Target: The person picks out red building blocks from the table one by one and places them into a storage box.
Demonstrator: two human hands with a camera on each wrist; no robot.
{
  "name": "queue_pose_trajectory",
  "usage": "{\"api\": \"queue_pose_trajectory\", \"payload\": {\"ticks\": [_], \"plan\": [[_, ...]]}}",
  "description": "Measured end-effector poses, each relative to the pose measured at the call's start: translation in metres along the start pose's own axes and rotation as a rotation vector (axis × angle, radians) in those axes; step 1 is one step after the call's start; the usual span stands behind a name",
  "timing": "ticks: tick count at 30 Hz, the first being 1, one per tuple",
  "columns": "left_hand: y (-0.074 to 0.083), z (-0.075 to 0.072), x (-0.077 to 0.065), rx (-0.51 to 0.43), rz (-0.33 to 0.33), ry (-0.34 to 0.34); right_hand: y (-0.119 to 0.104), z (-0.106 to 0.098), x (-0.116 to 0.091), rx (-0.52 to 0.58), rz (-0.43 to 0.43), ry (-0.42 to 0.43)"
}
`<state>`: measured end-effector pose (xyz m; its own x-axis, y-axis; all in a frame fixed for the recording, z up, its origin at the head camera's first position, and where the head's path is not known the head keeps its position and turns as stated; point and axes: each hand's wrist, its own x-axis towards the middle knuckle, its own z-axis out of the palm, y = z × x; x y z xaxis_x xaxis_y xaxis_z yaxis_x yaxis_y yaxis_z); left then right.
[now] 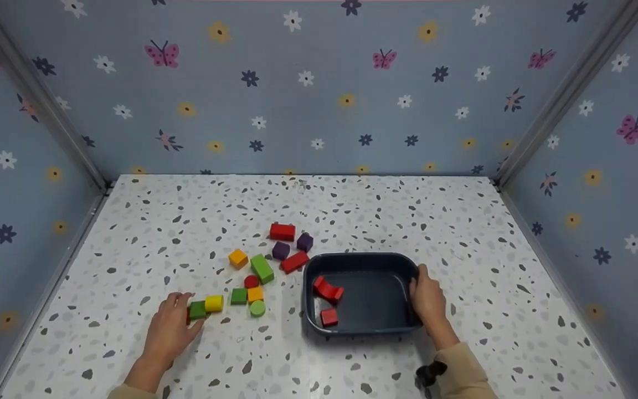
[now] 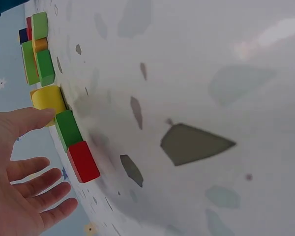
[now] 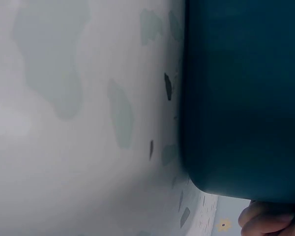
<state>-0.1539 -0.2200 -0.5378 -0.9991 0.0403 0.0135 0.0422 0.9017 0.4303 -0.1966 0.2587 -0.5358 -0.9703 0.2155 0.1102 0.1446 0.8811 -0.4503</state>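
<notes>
My left hand (image 1: 169,330) is beside a short row of blocks on the tabletop, its fingers spread loosely. That row has a yellow cylinder (image 1: 214,303), a green cube (image 1: 197,310) and a red block (image 2: 83,162). In the left wrist view the thumb (image 2: 37,118) overlaps the yellow cylinder, while the other fingers hang apart from the blocks. My right hand (image 1: 430,299) grips the right rim of a dark blue rectangular dish (image 1: 380,302). Inside the dish lie a red arch block (image 1: 328,290) and a small red block (image 1: 329,317).
Between the left hand and the dish several loose blocks lie scattered, among them a light green block (image 1: 262,269), an orange cube (image 1: 238,259), purple cubes (image 1: 281,250) and a red block (image 1: 282,232). Flower-patterned walls (image 1: 319,111) enclose the speckled table (image 1: 396,216) on three sides.
</notes>
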Motion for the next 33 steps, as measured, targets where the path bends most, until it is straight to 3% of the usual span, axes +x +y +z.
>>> {"api": "queue_pose_trajectory", "payload": {"ticks": [13, 21, 33], "plan": [[-0.0089, 0.0033, 0.0039, 0.018, -0.084, -0.08, -0.0005, -0.0008, 0.0002, 0.001, 0.016, -0.006], [-0.0106, 0.0045, 0.0039, 0.004, -0.087, -0.059, -0.0009, -0.0004, 0.0, -0.005, -0.004, 0.003], [-0.0103, 0.0059, 0.0057, -0.014, -0.148, -0.095, -0.001, -0.0012, 0.0, -0.005, 0.021, -0.019]]}}
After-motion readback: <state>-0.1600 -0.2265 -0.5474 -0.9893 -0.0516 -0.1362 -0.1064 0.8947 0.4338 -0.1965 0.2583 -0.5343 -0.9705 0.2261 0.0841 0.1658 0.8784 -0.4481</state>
